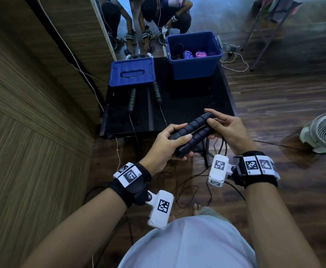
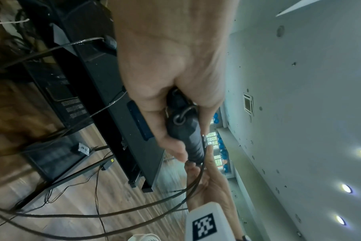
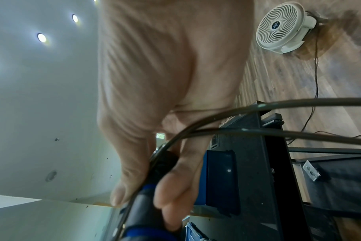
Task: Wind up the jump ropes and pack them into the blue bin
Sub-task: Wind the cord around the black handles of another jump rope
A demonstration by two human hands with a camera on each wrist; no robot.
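Two black jump rope handles with blue rings (image 1: 192, 132) lie side by side in my hands above the near edge of the black table (image 1: 187, 105). My left hand (image 1: 169, 140) grips their near ends (image 2: 185, 130). My right hand (image 1: 220, 124) pinches their far ends (image 3: 150, 203), fingers curled over the top. Their dark cord (image 1: 187, 182) hangs in loose loops to the floor. The open blue bin (image 1: 194, 55) stands at the table's far right with several wound ropes inside. A second rope's green-ringed handles (image 1: 132, 99) lie on the table's left.
The blue bin lid (image 1: 132, 71) lies at the table's far left. A white floor fan (image 1: 324, 131) stands at the right. A mirror (image 1: 139, 20) leans behind the table, a wooden wall (image 1: 32, 113) runs along the left, and thin cables (image 1: 233, 59) trail on the floor.
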